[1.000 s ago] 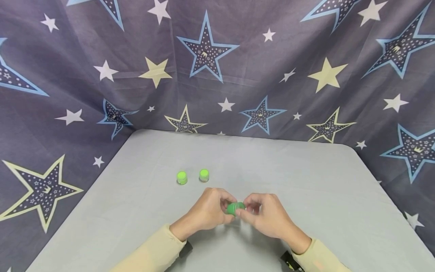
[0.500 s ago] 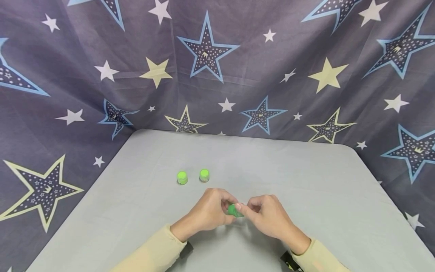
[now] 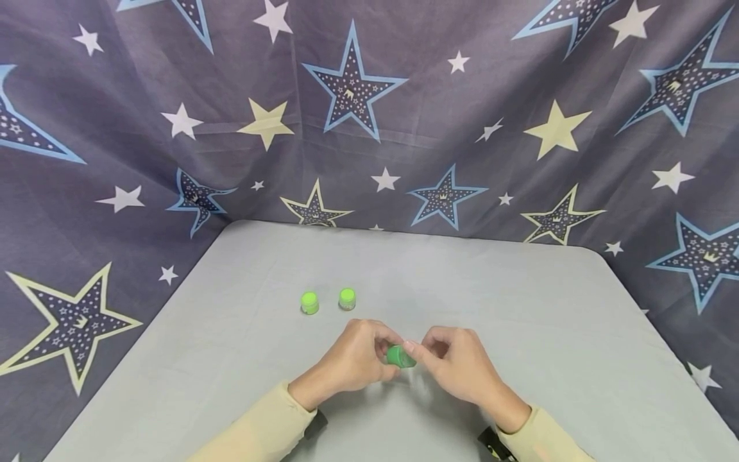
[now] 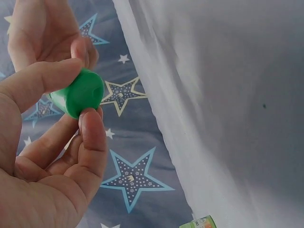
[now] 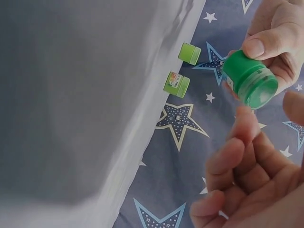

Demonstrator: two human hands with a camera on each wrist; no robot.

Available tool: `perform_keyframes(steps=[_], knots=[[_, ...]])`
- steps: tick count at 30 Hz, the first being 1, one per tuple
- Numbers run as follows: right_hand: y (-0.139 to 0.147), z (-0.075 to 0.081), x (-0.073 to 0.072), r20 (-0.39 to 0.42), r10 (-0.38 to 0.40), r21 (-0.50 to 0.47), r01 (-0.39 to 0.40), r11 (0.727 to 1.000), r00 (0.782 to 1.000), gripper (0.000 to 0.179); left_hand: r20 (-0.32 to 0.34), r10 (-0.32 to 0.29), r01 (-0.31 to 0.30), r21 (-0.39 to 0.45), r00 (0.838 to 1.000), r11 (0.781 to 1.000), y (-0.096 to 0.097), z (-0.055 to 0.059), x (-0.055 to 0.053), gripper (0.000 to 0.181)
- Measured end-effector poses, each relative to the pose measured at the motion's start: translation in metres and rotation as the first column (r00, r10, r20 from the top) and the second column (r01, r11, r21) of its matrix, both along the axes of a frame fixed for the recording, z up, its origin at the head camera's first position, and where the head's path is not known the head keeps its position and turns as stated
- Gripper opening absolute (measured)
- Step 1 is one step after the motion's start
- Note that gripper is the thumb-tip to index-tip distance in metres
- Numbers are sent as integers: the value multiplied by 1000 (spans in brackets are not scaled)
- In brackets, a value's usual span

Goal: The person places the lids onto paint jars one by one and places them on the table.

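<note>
My left hand (image 3: 360, 359) grips a small dark green jar (image 3: 399, 357) between thumb and fingers, above the near part of the table. Tilted sideways, the jar points its pale, translucent end toward my right hand (image 3: 462, 366). In the left wrist view the solid green end of the jar (image 4: 85, 92) faces the camera. The right wrist view has a right fingertip close to the translucent end of the jar (image 5: 256, 88); whether it touches cannot be told. The right thumb stands apart there, and the other fingers are loosely bent.
Two light green jars, a left one (image 3: 309, 303) and a right one (image 3: 347, 299), stand upright beyond my left hand. A grey cloth covers the table (image 3: 491, 295). Behind it hangs a dark star-patterned curtain (image 3: 231, 77).
The right fingers were around the jar's right end a second ago. Since then the right thumb has crossed its top and drawn back slightly. The left hand stays almost still with the jar.
</note>
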State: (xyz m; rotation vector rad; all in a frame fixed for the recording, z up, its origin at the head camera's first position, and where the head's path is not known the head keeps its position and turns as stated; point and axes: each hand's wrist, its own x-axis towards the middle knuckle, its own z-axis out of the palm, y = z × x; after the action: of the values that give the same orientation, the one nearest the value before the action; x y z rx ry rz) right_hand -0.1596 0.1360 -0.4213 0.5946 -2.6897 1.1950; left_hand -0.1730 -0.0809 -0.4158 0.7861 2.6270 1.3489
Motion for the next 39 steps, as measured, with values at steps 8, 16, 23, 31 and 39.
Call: perform_keyframes(steps=[8, 16, 23, 31, 39], knots=[[2, 1, 0, -62, 67, -50, -70, 996, 996, 32, -5, -4, 4, 16, 1000, 1000, 0, 0, 0, 26], [2, 1, 1, -59, 136, -22, -138, 990, 989, 47, -9, -4, 4, 20, 1000, 1000, 0, 1, 0, 28], [2, -1, 2, -54, 142, -20, -143, 989, 988, 43, -14, -8, 9, 23, 1000, 1000, 0, 1, 1, 28], [1, -1, 2, -18, 131, -24, -131, 991, 991, 29, 5, -13, 13, 41, 1000, 999, -1, 0, 1, 25], [0, -1, 2, -12, 104, -27, -104, 994, 995, 15, 6, -14, 13, 48, 1000, 999, 0, 0, 1, 23]])
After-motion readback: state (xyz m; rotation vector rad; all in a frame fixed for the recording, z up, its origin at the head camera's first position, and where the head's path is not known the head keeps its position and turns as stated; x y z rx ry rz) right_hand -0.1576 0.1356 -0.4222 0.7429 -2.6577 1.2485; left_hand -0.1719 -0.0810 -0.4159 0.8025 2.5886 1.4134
